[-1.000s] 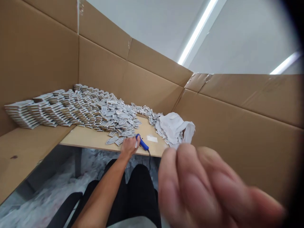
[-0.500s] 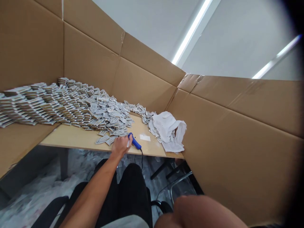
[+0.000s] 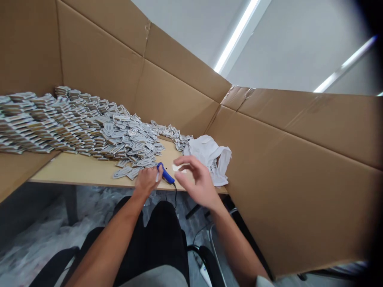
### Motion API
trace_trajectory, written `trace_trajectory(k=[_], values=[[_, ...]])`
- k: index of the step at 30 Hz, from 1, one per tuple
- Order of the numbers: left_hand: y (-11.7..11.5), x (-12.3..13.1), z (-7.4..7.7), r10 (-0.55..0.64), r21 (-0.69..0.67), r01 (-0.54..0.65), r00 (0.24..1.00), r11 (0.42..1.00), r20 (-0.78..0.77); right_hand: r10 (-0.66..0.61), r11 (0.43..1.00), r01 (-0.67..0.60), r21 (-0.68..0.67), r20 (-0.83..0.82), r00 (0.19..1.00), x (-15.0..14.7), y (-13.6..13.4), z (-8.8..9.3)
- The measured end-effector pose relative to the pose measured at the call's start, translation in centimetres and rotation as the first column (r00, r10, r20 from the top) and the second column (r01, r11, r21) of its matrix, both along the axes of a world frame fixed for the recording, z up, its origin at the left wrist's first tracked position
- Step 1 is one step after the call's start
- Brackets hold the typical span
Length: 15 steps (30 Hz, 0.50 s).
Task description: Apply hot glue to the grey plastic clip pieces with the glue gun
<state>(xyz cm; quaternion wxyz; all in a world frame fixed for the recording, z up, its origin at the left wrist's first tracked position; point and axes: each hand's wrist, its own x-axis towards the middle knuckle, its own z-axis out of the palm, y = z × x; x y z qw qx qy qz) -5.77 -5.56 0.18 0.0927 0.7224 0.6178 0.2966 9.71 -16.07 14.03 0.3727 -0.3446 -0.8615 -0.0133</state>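
Note:
My left hand (image 3: 146,181) rests at the table's front edge, gripping a blue corded handheld tool (image 3: 165,174) with a thin black cable (image 3: 175,194) hanging below it. A small white tip shows by my fingers. My right hand (image 3: 194,179) hovers above the table with its fingers apart, holding nothing. Its fingertips are close to a small white paper square (image 3: 178,168), which they partly hide. Left of my hands lies a large spread of stacked and loose grey-white die-cut tags (image 3: 131,139), with a crumpled white cloth or sheet (image 3: 208,153) at its right end.
A light wooden tabletop (image 3: 80,169) carries the tags, with tall cardboard panels (image 3: 173,87) around its back and right. Below lie my dark-clothed legs (image 3: 161,239), chair parts, and white plastic sheeting (image 3: 38,223) on the floor.
My right hand has come from close to the camera at lower right to above the table. The view has swung, shifting the table left and up. My left hand stays on the blue tool.

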Motion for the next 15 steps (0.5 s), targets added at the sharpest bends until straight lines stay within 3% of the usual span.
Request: trace_trajectory(k=[1, 2, 5, 7, 9, 15], values=[[0.0, 0.0, 0.0, 0.011, 0.011, -0.010, 0.999, 1.000, -0.043, -0.140, 0.985, 0.139, -0.101, 0.000, 0.990, 2.0, 2.6, -1.3], [0.0, 0.0, 0.1, 0.020, 0.021, -0.018, 0.996, 1.000, -0.084, -0.331, 0.932, 0.337, -0.135, 0.065, 0.941, 4.2, 5.0, -2.5], [0.0, 0.1, 0.1, 0.039, 0.035, -0.034, 0.987, 0.999, -0.156, -0.733, 0.615, 0.778, -0.130, 0.272, 0.624, 10.5, 10.4, -5.4], [0.1, 0.1, 0.1, 0.044, 0.039, -0.038, 0.986, 0.999, -0.164, -0.822, 0.465, 0.883, -0.068, 0.337, 0.459, 13.4, 12.9, -6.3], [0.2, 0.1, -0.1, 0.049, 0.039, -0.043, 0.985, 0.998, -0.165, -0.819, 0.408, 0.911, -0.058, 0.418, 0.393, 15.0, 14.8, -6.3], [0.7, 0.1, -0.5, 0.063, 0.049, -0.056, 0.985, 0.997, -0.161, -0.756, 0.331, 0.943, -0.037, 0.587, 0.289, 16.4, 19.4, -4.8]])
